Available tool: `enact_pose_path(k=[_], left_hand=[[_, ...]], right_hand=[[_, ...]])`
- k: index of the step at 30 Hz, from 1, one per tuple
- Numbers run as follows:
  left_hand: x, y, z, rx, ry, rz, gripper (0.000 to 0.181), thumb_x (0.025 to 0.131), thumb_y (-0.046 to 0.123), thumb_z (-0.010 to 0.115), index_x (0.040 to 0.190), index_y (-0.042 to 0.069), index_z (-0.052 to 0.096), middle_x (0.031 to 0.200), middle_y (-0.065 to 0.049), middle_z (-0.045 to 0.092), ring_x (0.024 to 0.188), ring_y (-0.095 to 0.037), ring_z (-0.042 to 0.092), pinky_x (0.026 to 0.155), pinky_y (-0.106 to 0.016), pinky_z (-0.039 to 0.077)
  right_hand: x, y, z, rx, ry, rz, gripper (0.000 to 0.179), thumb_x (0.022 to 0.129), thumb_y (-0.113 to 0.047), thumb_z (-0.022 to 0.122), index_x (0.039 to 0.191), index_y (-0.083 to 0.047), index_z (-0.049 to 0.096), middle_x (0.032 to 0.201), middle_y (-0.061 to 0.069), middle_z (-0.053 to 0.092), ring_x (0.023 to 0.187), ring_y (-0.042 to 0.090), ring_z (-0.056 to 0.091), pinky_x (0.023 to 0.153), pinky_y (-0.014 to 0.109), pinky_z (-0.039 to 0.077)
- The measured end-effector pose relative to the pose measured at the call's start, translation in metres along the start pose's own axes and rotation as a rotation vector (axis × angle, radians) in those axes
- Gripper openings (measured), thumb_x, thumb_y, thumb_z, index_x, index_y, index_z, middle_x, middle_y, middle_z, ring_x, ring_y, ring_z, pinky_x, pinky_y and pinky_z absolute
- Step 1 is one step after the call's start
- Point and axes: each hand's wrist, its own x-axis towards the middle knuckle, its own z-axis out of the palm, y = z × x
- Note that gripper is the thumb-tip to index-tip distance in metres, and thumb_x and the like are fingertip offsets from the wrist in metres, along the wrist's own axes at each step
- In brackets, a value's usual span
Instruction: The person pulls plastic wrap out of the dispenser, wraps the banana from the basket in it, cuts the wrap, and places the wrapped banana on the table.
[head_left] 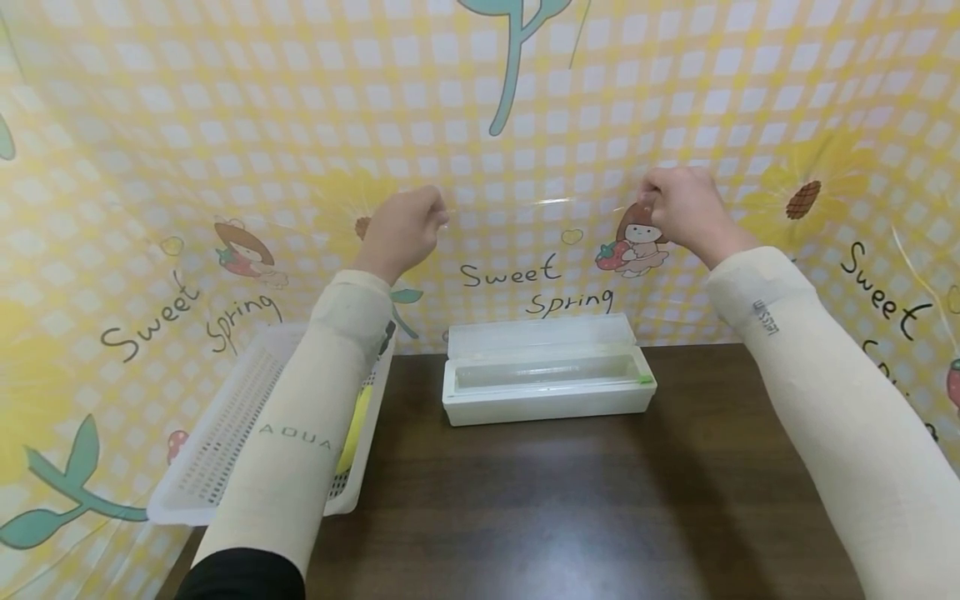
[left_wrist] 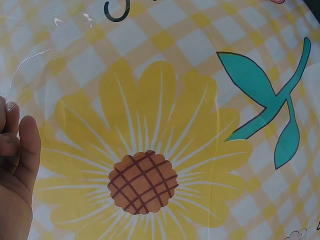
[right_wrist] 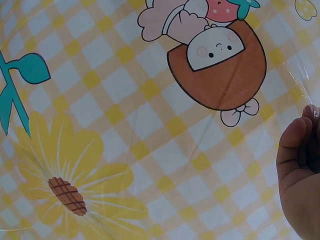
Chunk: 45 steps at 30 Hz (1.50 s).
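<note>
Both hands are raised over the back of the table, apart from each other. My left hand (head_left: 405, 229) has its fingers curled and pinches one side of a thin, clear sheet of cling film (head_left: 553, 201), seen mostly by its glints. On the other side my right hand (head_left: 690, 208) pinches the film too; in the right wrist view a shiny edge of film (right_wrist: 302, 86) runs to the fingertips (right_wrist: 311, 111). Below and between the hands sits a white cling film box (head_left: 551, 404), its lid (head_left: 540, 335) tipped back. Inside lies the roll (head_left: 547, 372); a small green piece (head_left: 645, 379) is at its right end.
A white perforated basket (head_left: 168, 502) stands at the left, partly behind the left sleeve (head_left: 292, 417); a long yellow thing (head_left: 356, 429) lies in it. Behind the dark brown table (head_left: 525, 508) hangs a yellow checked sheet (head_left: 300, 100) with printed flowers and figures.
</note>
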Motion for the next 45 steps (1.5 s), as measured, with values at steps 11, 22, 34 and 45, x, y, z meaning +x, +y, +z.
enact_pose_path(k=[11,22,34,45], left_hand=[[0.004,0.002,-0.005,-0.004,0.004,-0.024,0.013,0.104,0.010,0.056,0.104,-0.001,0.062,0.100,-0.017,0.069,0.086,-0.032,0.065,0.080,-0.044,0.052],[0.007,0.004,-0.010,0.009,0.015,-0.019,0.014,0.104,0.010,0.057,0.108,-0.003,0.062,0.103,-0.019,0.069,0.090,-0.034,0.066,0.082,-0.045,0.052],[0.006,-0.001,-0.009,0.001,0.025,-0.033,0.014,0.104,0.010,0.055,0.107,-0.001,0.063,0.103,-0.018,0.069,0.088,-0.033,0.065,0.081,-0.045,0.052],[0.002,0.004,-0.012,-0.026,0.021,-0.031,0.012,0.104,0.010,0.055,0.105,0.000,0.062,0.102,-0.015,0.069,0.092,-0.031,0.065,0.086,-0.043,0.051]], right_hand=[[0.007,-0.003,-0.006,0.021,-0.025,0.052,0.011,0.098,0.000,0.059,0.092,0.005,0.067,0.090,0.025,0.070,0.081,0.043,0.062,0.086,0.053,0.044],[0.010,-0.005,-0.009,0.009,-0.023,0.049,0.011,0.098,0.000,0.059,0.092,0.005,0.066,0.091,0.025,0.069,0.083,0.042,0.061,0.082,0.053,0.046],[0.011,-0.004,-0.009,0.016,-0.058,0.062,0.010,0.098,-0.001,0.059,0.092,0.003,0.066,0.089,0.023,0.069,0.086,0.042,0.060,0.084,0.054,0.044],[0.006,-0.011,-0.011,0.031,-0.070,0.050,0.012,0.099,0.000,0.057,0.090,0.001,0.066,0.085,0.022,0.071,0.074,0.036,0.066,0.071,0.044,0.048]])
